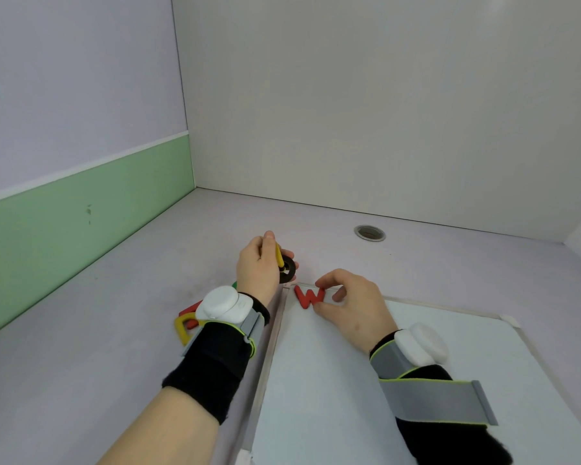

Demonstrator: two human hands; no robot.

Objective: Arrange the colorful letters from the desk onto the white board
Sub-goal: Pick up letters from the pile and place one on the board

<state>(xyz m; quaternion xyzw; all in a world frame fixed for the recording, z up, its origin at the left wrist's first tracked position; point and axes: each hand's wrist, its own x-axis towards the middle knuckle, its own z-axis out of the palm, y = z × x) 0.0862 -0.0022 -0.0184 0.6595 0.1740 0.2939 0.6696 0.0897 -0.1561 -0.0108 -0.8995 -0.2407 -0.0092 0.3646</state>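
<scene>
The right hand [351, 298] was setting a red W [310, 297] at the white board [332, 380]'s far left corner, fingertips pinching it. The left hand [260, 263] gripped a yellow letter [278, 255] above the surface [114, 330]; it probably went beside the W next.

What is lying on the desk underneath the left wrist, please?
Under the left hand and its wristband, a yellow letter and red letter pieces lie on the desk, with a green bit showing. The wrist covers them, so the letters cannot be read.
</scene>
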